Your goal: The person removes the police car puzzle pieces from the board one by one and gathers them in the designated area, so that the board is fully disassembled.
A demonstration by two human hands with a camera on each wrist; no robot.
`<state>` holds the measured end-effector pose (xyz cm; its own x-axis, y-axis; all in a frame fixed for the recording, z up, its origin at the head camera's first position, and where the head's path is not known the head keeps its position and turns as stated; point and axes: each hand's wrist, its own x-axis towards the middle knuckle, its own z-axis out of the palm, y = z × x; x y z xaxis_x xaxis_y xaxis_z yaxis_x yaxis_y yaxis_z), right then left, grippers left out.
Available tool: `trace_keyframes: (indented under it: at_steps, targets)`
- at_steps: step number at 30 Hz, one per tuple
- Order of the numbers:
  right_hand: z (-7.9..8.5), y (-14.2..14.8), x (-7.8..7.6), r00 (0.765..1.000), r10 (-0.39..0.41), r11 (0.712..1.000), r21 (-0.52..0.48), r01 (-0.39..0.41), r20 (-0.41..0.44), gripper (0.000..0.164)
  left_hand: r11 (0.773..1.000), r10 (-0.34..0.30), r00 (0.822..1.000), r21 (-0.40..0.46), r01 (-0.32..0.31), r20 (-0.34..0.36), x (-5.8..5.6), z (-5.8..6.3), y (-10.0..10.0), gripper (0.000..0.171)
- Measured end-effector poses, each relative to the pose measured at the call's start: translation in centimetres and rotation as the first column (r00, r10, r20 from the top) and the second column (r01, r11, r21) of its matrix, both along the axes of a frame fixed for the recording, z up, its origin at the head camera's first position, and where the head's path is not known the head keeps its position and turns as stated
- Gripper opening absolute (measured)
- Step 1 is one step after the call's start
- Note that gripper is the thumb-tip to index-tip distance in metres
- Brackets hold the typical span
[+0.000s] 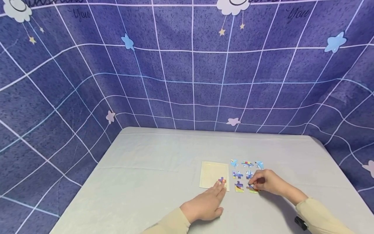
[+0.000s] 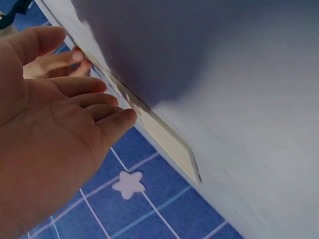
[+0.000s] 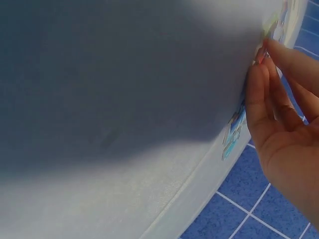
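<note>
A pale puzzle tray [image 1: 208, 174] lies flat on the table. One jigsaw piece [image 1: 222, 179] sits inside it at the lower right, with the fingertips of my left hand [image 1: 206, 202] resting against it. In the left wrist view those fingers are nearly straight, close over the tray's edge. My right hand [image 1: 271, 182], to the right of the tray, pinches a puzzle piece [image 3: 261, 54] between thumb and fingers. That piece is partly covered by the fingertips and shows a bit of red. Under the same hand, a green-edged piece [image 1: 253, 191] shows at the bottom of the layout.
Several loose pieces stand in rows right of the tray: blue ones [image 1: 234, 163] at the top, others [image 1: 237, 175] in the middle, a purple and green one [image 1: 239, 187] below. A pale cloth covers the table [image 1: 146, 175]. Blue gridded curtain [image 1: 175, 65] encloses the back and sides.
</note>
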<state>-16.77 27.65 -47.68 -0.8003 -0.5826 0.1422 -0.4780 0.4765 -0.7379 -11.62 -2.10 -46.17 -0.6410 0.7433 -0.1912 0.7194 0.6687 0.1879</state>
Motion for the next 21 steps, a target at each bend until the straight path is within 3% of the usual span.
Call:
trace_keyframes:
  at_steps: [11, 21]
  targets:
    - [0.9, -2.0, -0.3, 0.995, -0.053, 0.998, -0.028, 0.051, -0.085, 0.014, 0.990, 0.118, 0.992, 0.083, -0.114, -0.037, -2.1, 0.2, -3.3, 0.064]
    - [1.2, -6.9, -1.1, 0.999, -0.028, 0.999, -0.030, 0.027, -0.021, 0.027, 0.971, 0.223, 0.974, 0.094, -0.218, -0.049, -4.2, -0.1, -4.7, 0.067]
